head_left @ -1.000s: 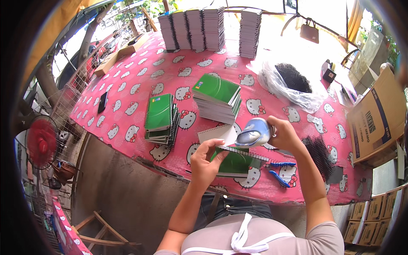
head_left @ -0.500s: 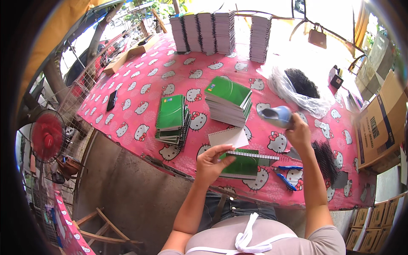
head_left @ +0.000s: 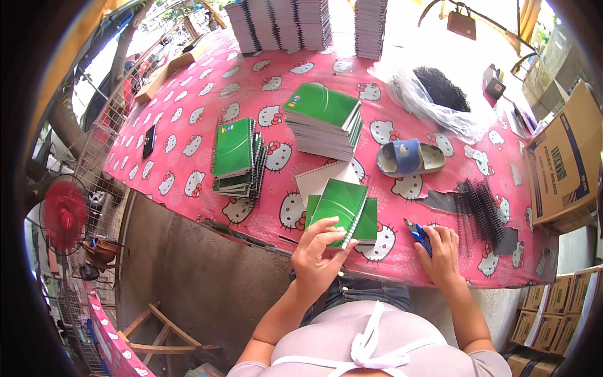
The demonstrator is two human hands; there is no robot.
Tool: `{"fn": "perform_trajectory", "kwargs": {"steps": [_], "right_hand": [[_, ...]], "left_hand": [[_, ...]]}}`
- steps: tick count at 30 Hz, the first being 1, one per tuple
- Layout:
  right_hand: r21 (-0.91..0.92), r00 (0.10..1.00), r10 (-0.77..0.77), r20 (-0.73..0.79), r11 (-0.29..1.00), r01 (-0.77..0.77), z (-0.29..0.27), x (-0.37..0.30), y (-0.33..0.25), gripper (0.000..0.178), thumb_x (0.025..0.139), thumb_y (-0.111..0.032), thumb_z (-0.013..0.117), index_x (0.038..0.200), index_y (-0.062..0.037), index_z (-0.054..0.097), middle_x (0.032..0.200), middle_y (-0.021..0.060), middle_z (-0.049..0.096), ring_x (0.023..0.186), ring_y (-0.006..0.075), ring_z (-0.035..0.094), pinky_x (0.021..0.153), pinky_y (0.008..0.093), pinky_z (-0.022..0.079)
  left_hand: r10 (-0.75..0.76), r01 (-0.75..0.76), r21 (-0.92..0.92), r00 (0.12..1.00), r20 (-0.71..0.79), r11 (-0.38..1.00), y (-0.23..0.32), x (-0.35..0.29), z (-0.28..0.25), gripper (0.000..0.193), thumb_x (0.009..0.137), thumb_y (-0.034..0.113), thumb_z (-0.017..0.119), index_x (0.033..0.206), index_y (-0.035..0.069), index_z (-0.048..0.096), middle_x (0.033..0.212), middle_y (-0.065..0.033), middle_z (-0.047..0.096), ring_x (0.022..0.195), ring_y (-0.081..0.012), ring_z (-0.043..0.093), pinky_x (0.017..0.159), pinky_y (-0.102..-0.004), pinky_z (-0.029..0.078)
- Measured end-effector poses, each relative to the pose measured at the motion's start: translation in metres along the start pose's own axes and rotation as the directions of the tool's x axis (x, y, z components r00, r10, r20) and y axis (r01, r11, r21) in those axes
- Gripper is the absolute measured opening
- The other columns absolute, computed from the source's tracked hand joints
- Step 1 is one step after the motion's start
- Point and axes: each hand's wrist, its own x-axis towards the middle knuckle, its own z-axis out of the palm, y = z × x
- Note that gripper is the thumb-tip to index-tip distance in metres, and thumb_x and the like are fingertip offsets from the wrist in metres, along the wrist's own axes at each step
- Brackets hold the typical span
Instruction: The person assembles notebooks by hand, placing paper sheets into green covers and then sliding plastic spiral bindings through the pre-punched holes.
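My left hand [head_left: 318,251] grips a small green spiral notebook [head_left: 341,204] near its lower end, fingers over the cover. Its wire edge faces right. Under it lies another green notebook [head_left: 369,223], with white spiral-edged sheets [head_left: 320,179] just behind. On the right, my right hand [head_left: 441,254] is closed around the blue handles of a pair of pliers [head_left: 420,236], whose jaws point away and left. Beyond the pliers rests a blue slipper [head_left: 402,158] on the pink patterned tablecloth [head_left: 207,141].
Green notebook stacks [head_left: 232,147] stand left of centre, taller white-paged piles [head_left: 276,28] at the back. Black spiral wires [head_left: 480,213] lie to the right; more fill a clear plastic bag [head_left: 402,94]. A cardboard box [head_left: 565,166] borders the right side; a phone [head_left: 149,141] lies left.
My right hand has let go of the slipper, now on the table, and taken hold of the pliers. The notebook in my left hand has turned from edge-on to cover up.
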Motion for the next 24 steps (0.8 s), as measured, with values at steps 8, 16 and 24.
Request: {"fn": "perform_trajectory", "kwargs": {"steps": [8, 16, 24], "right_hand": [[0.383, 0.965, -0.252, -0.067, 0.887, 0.258, -0.032, 0.032, -0.09, 0.051, 0.072, -0.02, 0.077, 0.117, -0.0063, 0.058, 0.107, 0.0153, 0.055, 0.098, 0.0328, 0.054, 0.083, 0.0423, 0.045], [0.629, 0.629, -0.233, 0.742, -0.081, -0.773, -0.027, 0.042, -0.07, 0.034, 0.094, -0.023, 0.06, 0.119, -0.0003, 0.06, 0.089, 0.0061, 0.065, 0.075, 0.0118, 0.062, 0.067, 0.026, 0.048], [0.05, 0.999, -0.014, 0.042, 0.999, 0.012, -0.014, 0.01, -0.016, 0.047, 0.078, -0.024, 0.075, 0.116, -0.0011, 0.06, 0.113, 0.0182, 0.058, 0.103, 0.0325, 0.057, 0.086, 0.0408, 0.047]], "left_hand": [[0.063, -0.063, -0.001, 0.998, 0.004, 0.998, -0.003, 0.001, 0.001, 0.025, 0.067, -0.011, 0.078, 0.085, -0.001, 0.063, 0.096, -0.0163, 0.066, 0.08, -0.0199, 0.069, 0.066, -0.0276, 0.06], [0.172, -0.17, -0.108, 0.985, 0.007, 0.979, -0.012, -0.006, 0.0, 0.027, 0.069, -0.019, 0.07, 0.09, -0.004, 0.063, 0.101, -0.0175, 0.063, 0.086, -0.0222, 0.068, 0.073, -0.0297, 0.062], [-0.408, 0.124, -0.436, 0.639, -0.652, 0.891, -0.047, 0.098, -0.074, 0.016, 0.088, 0.006, 0.067, 0.089, 0.001, 0.051, 0.102, -0.0133, 0.064, 0.09, -0.0138, 0.06, 0.078, -0.0254, 0.05]]}}
